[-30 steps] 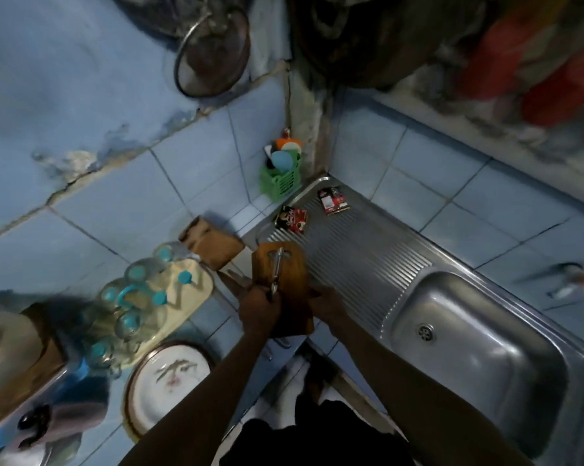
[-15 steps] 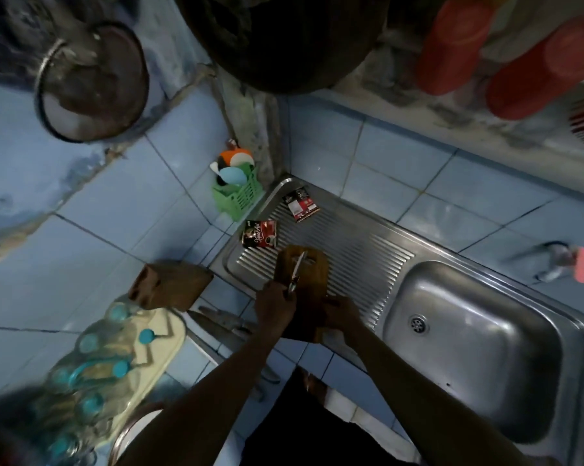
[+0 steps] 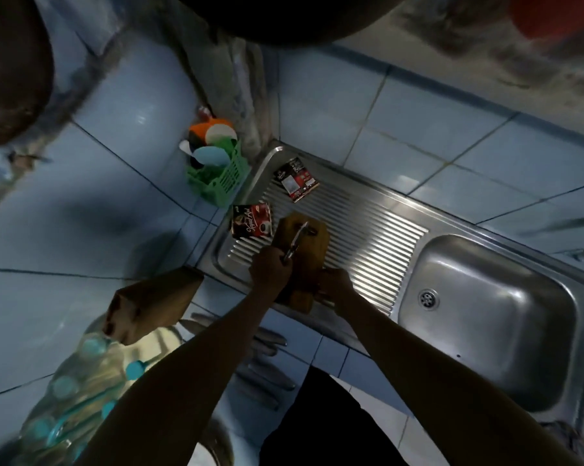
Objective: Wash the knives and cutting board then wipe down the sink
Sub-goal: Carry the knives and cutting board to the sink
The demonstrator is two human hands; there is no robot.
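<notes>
Over on the far left there's a cluster of clear plastic bottles with teal caps (image 3: 82,381) on the blue-tiled desk (image 3: 82,230), pretty blurry. Next to them stands a brown wooden knife block (image 3: 149,302), and a few steel knives (image 3: 267,341) lie on the tiles just past it, partly hidden under the person's arm. Up in the corner sits a green slotted plastic basket (image 3: 221,179) stuffed with colourful utensils. Then the ribbed stainless steel drainboard (image 3: 367,230) starts, with two dark red sachets on it: one (image 3: 252,219) by the near-left edge, the other (image 3: 296,179) farther back. The brown wooden cutting board (image 3: 305,253) lies on the drainboard, its near end sticking over the front edge. The left hand (image 3: 270,269) is clenched round the handle of a small metal knife (image 3: 295,240) whose blade lies over the board. The right hand (image 3: 334,284) is grasping the board's near right edge. Farthest right is the steel sink basin (image 3: 485,304) with its drain.
</notes>
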